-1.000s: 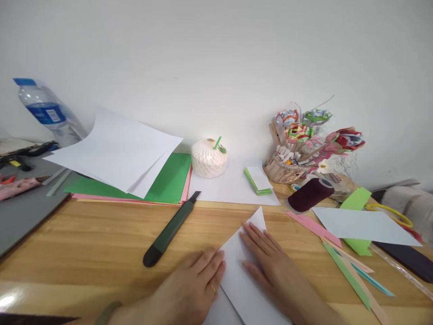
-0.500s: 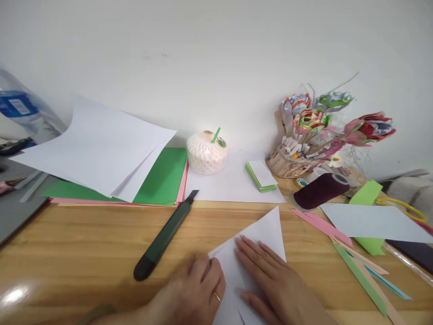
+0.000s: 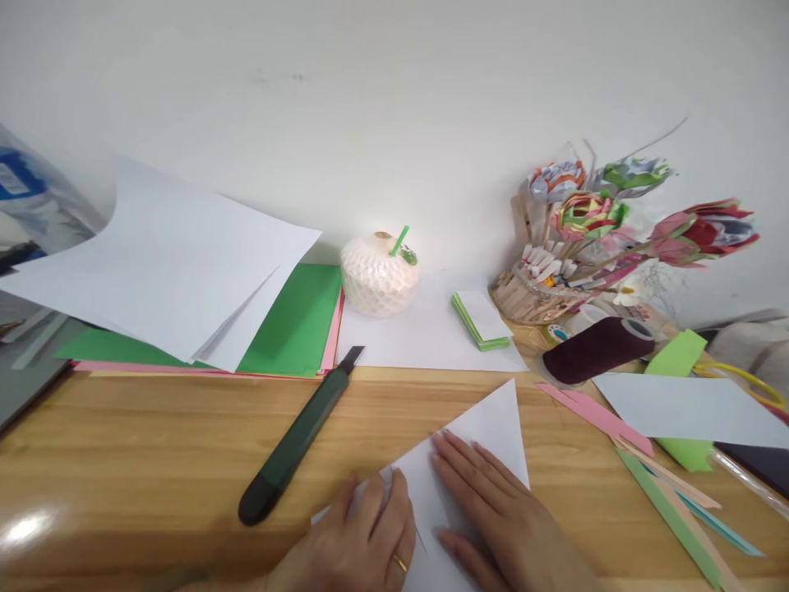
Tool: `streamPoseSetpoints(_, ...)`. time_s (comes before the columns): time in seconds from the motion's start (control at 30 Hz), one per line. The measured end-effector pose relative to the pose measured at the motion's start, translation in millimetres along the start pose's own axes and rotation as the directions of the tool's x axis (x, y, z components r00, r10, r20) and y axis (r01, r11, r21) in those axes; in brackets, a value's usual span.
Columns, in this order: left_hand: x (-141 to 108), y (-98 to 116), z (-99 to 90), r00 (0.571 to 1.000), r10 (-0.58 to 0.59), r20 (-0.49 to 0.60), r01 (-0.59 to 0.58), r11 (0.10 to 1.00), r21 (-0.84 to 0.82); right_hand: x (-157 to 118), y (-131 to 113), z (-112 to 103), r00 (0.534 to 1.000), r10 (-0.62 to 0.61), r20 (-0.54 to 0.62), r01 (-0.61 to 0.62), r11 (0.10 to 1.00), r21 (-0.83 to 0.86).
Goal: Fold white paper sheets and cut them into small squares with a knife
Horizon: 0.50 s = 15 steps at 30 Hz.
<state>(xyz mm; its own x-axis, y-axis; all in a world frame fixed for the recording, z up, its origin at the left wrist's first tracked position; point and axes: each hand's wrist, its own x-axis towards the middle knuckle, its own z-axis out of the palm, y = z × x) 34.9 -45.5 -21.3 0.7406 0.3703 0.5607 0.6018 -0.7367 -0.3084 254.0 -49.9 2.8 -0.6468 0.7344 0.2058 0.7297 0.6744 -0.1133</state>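
Observation:
A white sheet of paper (image 3: 493,419), folded to a point at its top right, lies on the wooden table near the front edge of the view. My right hand (image 3: 493,501) rests flat on it with the fingers stretched out and the thumb apart. My left hand (image 3: 363,534), with a gold ring, is on the paper's left part, its fingers bent and pressing down near the folded edge. Whether the left fingers pinch the paper is hidden. Left of my hands lies a dark green utility knife (image 3: 299,444), its blade pointing away.
White sheets (image 3: 178,271) lie over green paper (image 3: 296,321) at the left. Behind are a white round ornament (image 3: 379,275) and small green-white slips (image 3: 484,319). Paper flowers (image 3: 588,215), a dark thread spool (image 3: 595,349) and paper strips (image 3: 671,510) are at the right.
My left hand has shifted slightly down and left along the paper, and a paper edge now shows left of it. My right hand stays flat. The view has shifted slightly.

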Motion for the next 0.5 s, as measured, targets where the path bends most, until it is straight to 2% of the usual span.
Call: streamPoseSetpoints(0.5, -3.7, -3.0, 0.4, 0.999, 0.033, 0.030, -0.033, 0.999, 0.018, 2.7, 0.8, 2.3, 0.999, 0.034, 0.013, -0.034, 0.998, 0.045)
